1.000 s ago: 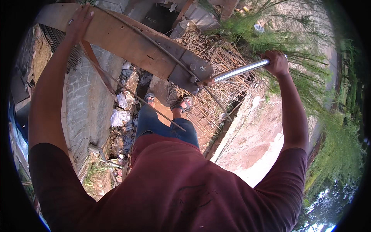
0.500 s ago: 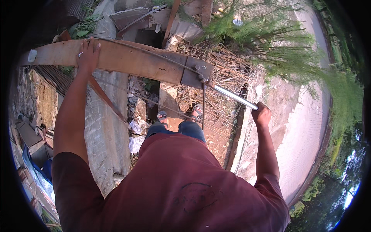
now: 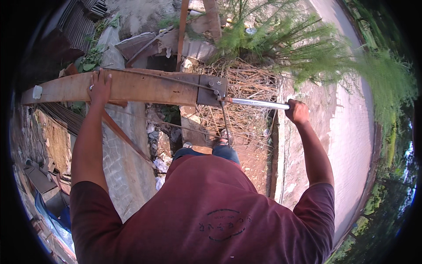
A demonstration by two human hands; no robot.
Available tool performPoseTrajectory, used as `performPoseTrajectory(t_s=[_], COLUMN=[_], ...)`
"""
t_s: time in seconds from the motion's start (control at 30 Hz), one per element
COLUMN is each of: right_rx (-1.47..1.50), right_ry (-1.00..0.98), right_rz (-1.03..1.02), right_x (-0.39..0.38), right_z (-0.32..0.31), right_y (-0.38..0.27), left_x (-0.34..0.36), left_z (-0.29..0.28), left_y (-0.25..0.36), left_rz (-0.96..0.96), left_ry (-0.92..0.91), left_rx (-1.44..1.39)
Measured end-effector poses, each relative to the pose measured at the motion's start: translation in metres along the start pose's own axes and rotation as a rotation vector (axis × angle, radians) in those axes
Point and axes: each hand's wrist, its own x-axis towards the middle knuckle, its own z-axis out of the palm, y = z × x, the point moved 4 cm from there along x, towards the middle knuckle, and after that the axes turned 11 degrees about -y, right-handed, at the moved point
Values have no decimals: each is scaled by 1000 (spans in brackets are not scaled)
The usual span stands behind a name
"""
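A long wooden beam (image 3: 154, 86) lies crosswise in front of me, with a dark metal plate (image 3: 206, 89) and upright pins at its right end. My left hand (image 3: 100, 89) lies flat over the beam, fingers stretched toward its far edge and touching a thin steel rod (image 3: 176, 81). The rod runs along the beam to the pins, where it bends sharply and its end points back toward my legs. From the pins a silvery pipe handle (image 3: 259, 103) extends right, nearly level. Closed around its outer end is my right hand (image 3: 297, 111).
Behind the plate, a heap of rusty bent rods (image 3: 246, 83) covers the ground. Feathery green branches (image 3: 281, 44) hang over it at the far right. More dark rods (image 3: 61, 118) lie under the beam's left end. A paved path (image 3: 351, 145) runs along the right.
The pipe handle has swung away from me, from slanting toward me to nearly level, with my right hand on it. My left hand stays on the beam; the view has shifted slightly.
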Motion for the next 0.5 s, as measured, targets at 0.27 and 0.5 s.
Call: performPoseTrajectory(t_s=[0.27,0.5], right_rx=[-52,-7], right_ry=[-87,-133], right_rz=[298,424], right_x=[-35,-54], right_z=[10,-1], right_y=[-12,-47], left_x=[5,8], left_z=[3,8], left_y=[0,-7], left_rz=[52,125], left_ry=[25,72], left_rx=[-12,-58])
